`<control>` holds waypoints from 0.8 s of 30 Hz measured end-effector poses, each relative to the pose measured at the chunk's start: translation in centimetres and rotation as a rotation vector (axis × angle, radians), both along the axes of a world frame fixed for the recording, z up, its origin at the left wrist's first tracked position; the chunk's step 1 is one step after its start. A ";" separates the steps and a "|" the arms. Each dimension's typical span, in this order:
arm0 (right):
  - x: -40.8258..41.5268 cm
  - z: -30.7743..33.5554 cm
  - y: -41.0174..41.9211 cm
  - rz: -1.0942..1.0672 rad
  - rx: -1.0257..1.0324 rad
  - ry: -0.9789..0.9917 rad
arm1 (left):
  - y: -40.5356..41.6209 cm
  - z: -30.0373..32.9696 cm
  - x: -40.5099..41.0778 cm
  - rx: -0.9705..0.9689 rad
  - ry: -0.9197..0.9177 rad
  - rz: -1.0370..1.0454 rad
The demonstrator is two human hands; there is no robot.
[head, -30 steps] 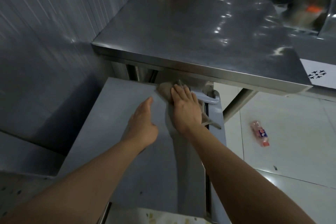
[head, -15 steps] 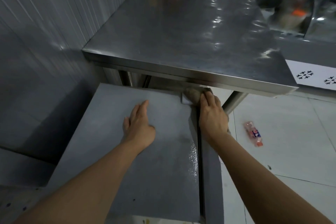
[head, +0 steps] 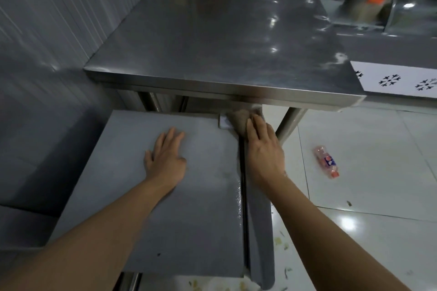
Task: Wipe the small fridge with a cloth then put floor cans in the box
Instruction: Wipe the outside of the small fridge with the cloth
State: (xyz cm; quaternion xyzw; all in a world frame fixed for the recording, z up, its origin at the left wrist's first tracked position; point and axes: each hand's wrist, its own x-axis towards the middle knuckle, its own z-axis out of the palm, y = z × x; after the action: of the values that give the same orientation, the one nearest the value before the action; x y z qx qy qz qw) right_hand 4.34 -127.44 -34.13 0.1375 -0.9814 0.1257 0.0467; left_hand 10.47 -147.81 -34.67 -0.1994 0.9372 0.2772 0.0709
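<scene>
A steel table (head: pixel 212 38) stands over the far edge of the grey fridge (head: pixel 146 220), whose flat top fills the lower middle, with white floor (head: pixel 366 184) to the right. The left hand (head: pixel 165 158) lies flat on the fridge top, fingers straight, while the right hand (head: pixel 264 149) presses a brown cloth (head: pixel 238 118) with straight fingers at the far right corner, by the door seam. A bottle (head: pixel 326 162) with a red cap lies on its side on the floor, well apart from the fridge.
</scene>
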 end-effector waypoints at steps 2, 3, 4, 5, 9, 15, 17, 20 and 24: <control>1.5 -0.3 0.6 -0.052 -0.028 -0.051 | 0.5 0.0 0.3 -0.045 0.023 0.014; 1.7 -0.4 0.5 -0.100 -0.059 -0.086 | 1.1 -0.2 0.5 -0.072 0.037 0.019; 1.3 -0.4 0.2 -0.146 -0.100 -0.121 | 1.8 -0.3 0.9 -0.096 0.050 0.018; 0.5 -0.3 -0.1 -0.183 -0.147 -0.150 | 2.6 -0.4 1.2 -0.112 0.057 0.014; -4.7 0.2 -1.2 -0.191 -0.264 -0.244 | 4.3 -0.8 1.8 -0.166 0.060 0.018; -3.8 0.2 -0.6 -0.159 -0.403 -0.254 | 4.4 -0.5 1.6 -0.218 -0.022 0.000; -1.0 0.3 0.0 -0.154 -0.407 -0.238 | 4.3 -0.4 1.6 -0.210 -0.034 -0.003; 4.5 -0.4 1.0 -0.154 -0.294 -0.216 | 4.2 -0.3 1.5 -0.205 -0.048 -0.010; 5.3 -0.6 1.3 -0.185 -0.221 -0.219 | 4.1 0.1 1.4 -0.170 -0.055 -0.012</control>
State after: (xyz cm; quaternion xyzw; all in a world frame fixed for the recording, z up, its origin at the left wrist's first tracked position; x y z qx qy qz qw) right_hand 9.60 -126.18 -34.78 0.0262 -0.9693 0.2423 -0.0342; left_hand 11.89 -143.73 -34.61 -0.2067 0.9563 0.1904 0.0811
